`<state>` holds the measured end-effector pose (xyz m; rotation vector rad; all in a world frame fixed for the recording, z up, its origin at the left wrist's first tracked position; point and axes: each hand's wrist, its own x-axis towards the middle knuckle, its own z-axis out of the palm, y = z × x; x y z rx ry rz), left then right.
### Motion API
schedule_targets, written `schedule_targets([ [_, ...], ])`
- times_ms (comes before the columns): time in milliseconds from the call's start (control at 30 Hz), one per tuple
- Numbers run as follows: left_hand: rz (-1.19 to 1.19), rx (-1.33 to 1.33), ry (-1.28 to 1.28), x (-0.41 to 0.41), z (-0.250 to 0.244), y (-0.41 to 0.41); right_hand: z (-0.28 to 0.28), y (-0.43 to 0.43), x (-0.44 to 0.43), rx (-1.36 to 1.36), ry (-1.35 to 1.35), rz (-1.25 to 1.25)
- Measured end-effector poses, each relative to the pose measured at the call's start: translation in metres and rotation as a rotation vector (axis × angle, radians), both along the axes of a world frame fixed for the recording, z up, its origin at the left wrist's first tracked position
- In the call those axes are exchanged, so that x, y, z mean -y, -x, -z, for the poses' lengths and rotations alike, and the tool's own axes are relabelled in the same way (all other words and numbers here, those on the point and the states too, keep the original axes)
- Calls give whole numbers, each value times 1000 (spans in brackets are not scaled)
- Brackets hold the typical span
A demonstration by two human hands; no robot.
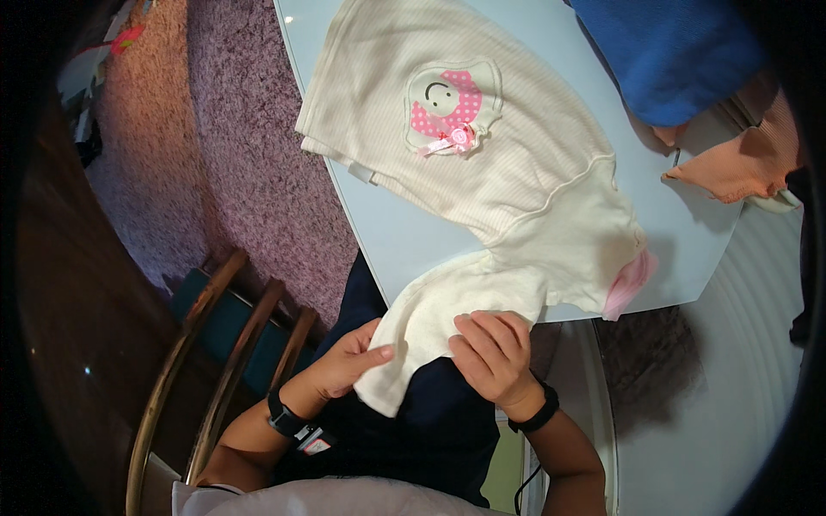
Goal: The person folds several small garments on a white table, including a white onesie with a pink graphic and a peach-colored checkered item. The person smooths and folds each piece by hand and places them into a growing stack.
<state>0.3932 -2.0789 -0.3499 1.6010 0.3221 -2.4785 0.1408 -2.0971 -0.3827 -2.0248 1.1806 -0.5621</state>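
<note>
A small cream striped garment (pixel 516 155) lies across the white tabletop (pixel 697 258), its ribbed body toward the far side. A pink dotted patch (pixel 452 106) with a smiling face and a ribbon rose (pixel 461 137) decorates it. Pink fabric (pixel 629 284) shows at the garment's right end. One plain cream sleeve (pixel 445 303) hangs over the near table edge toward my lap. My left hand (pixel 352 361) pinches this sleeve near its cuff, thumb on top. My right hand (pixel 493 355) rests with curved fingers over the sleeve's near edge; its thumb is hidden.
Blue cloth (pixel 671 58) and orange ribbed cloth (pixel 742 164) lie at the table's far right. Wooden rails (pixel 213 348) curve at the lower left. A purple shaggy carpet (pixel 271 155) covers the floor left of the table. A pale ribbed surface (pixel 723 387) is on the right.
</note>
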Motion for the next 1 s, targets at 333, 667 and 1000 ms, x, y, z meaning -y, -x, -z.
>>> schedule_targets([
  [333, 107, -92, 54, -1, 16, 13, -7, -7, 16, 107, -86, 63],
  [667, 71, 3, 111, 8, 10, -9, 6, -9, 30, -36, -138, 125],
  [1000, -20, 202, 292, 8, 10, -4, -12, -10, 41, 67, -162, 121],
])
